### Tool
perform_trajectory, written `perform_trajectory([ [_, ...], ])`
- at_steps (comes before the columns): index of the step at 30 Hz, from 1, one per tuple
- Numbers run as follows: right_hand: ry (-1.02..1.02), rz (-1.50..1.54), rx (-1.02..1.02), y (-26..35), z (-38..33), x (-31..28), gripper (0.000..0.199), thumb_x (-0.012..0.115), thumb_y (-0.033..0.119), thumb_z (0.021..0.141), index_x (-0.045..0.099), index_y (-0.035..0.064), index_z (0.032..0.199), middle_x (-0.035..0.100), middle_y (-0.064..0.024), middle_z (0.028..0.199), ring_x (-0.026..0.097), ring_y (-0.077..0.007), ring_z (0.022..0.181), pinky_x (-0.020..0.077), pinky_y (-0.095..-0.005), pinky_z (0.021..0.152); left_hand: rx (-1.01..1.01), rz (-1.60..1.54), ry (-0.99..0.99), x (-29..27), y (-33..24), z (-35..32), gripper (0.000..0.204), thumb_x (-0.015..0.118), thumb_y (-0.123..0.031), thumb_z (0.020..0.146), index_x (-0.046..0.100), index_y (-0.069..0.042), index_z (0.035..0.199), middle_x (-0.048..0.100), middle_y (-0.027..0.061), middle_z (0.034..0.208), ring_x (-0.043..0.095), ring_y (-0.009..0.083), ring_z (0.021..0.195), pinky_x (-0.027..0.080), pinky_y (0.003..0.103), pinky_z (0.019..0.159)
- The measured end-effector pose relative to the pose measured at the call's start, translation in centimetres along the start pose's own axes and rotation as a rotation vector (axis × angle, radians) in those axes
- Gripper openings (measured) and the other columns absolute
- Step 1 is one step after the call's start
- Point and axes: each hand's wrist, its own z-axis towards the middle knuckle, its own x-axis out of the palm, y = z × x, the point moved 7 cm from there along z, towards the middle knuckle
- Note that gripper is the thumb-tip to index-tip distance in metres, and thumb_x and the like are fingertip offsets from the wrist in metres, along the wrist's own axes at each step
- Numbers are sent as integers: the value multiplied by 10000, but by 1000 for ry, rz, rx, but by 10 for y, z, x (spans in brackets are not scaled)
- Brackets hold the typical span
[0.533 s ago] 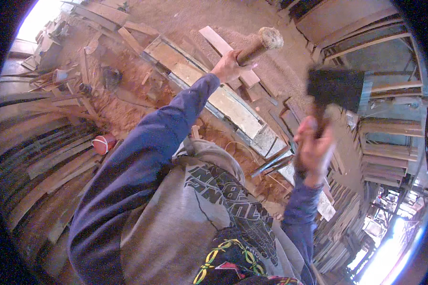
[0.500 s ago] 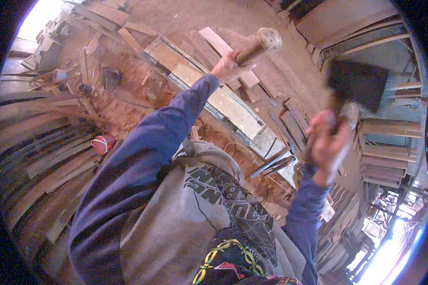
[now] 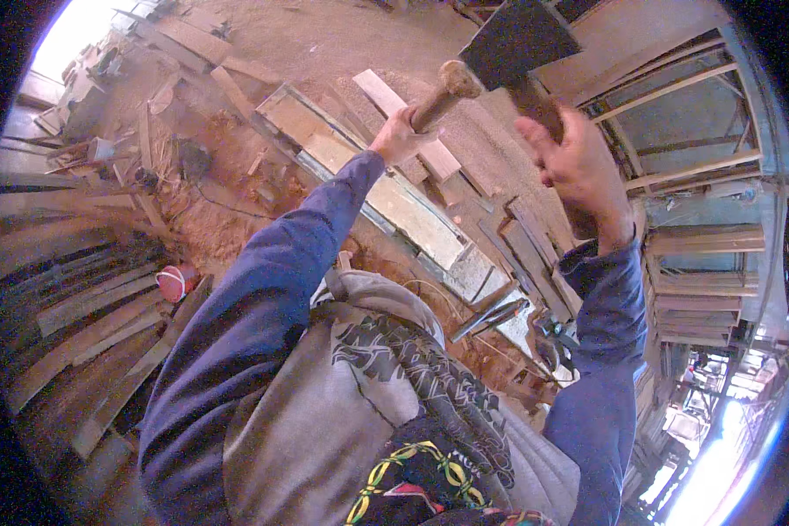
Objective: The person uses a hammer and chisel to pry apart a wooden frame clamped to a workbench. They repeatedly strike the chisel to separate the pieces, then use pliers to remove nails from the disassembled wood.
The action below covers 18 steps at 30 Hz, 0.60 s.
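Up goes the mallet (image 3: 519,39), higher than before, right hand (image 3: 577,167) clamped on its handle; left hand (image 3: 401,136) grips a wooden chisel handle (image 3: 443,92); red tub (image 3: 177,282) below, contents unclear.

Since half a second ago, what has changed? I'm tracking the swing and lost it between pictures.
The right hand has swung the hammer up and toward the picture's middle, so its dark head now sits just above the butt of the wooden-handled tool. The left hand still grips that tool, at the same slant over the long wooden frame. The red can has not moved.
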Motion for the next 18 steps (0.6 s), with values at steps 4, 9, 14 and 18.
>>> perform_trajectory([
  [4,-221,353,-55,19,-8,-96,397,549,381,989,577,33,1177,610,-20,832,570,-108,683,498,-262,566,13,70,-42,-7,-6,1,362,753,-315,818,625,-17,978,587,28,758,557,114,734,485,309,710],
  [9,-796,538,-297,90,7,-182,343,552,355,988,598,48,1132,620,-22,815,579,-115,670,498,-266,564,112,1,-25,-3,0,3,344,746,-295,824,611,-22,984,559,4,756,511,94,728,461,310,668],
  [14,-195,-359,-203,71,21,-8,293,556,329,986,619,62,1087,629,-25,797,588,-122,657,498,-269,562,14,5,-3,2,20,6,326,754,-253,817,620,-23,1005,568,-18,794,512,82,753,466,304,685],
  [18,-13,-137,-5,3,3,15,256,558,308,985,636,73,1051,637,-27,783,595,-128,646,497,-272,560,40,-49,-13,0,12,6,373,764,-294,791,634,12,961,604,76,773,544,122,745,476,348,708],
])
